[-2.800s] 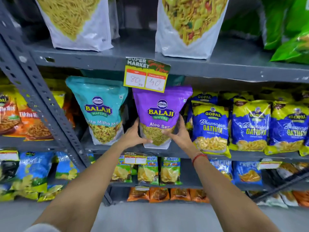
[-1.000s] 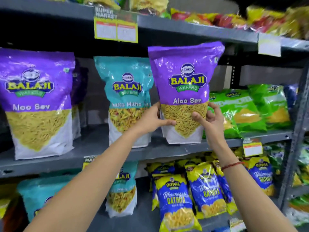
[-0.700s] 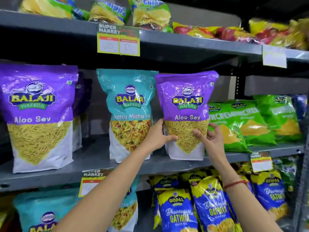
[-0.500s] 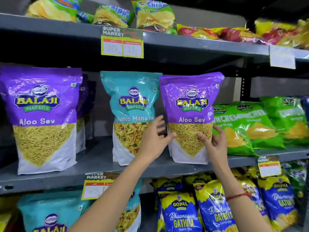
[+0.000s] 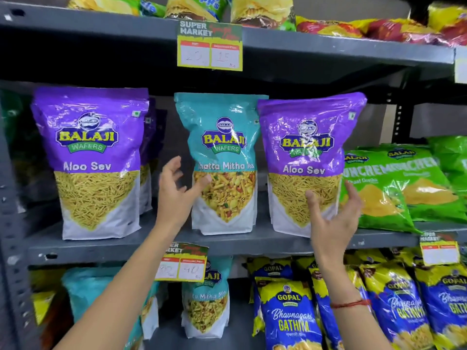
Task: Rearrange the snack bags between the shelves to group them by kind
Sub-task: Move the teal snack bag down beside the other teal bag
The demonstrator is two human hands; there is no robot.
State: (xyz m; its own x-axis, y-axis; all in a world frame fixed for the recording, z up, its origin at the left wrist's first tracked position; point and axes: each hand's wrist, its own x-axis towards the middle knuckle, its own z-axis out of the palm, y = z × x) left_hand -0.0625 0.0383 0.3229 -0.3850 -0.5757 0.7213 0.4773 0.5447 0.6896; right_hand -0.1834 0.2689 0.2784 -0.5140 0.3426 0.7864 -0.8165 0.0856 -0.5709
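Purple Aloo Sev bag [image 5: 307,157] upright on grey middle shelf [image 5: 265,242], between teal Khatta Mitha bag [image 5: 222,160] and green bags [image 5: 401,183]. Right hand [image 5: 331,221] spread, fingers [image 5: 310,198] open before its lower front. Left hand [image 5: 177,190] open, thumb at teal bag, gripping nothing.

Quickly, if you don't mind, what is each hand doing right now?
Left hand: open, fingers spread, thumb touching the teal Khatta Mitha bag, gripping nothing.
Right hand: open, by the right-hand purple Aloo Sev bag, not gripping it.
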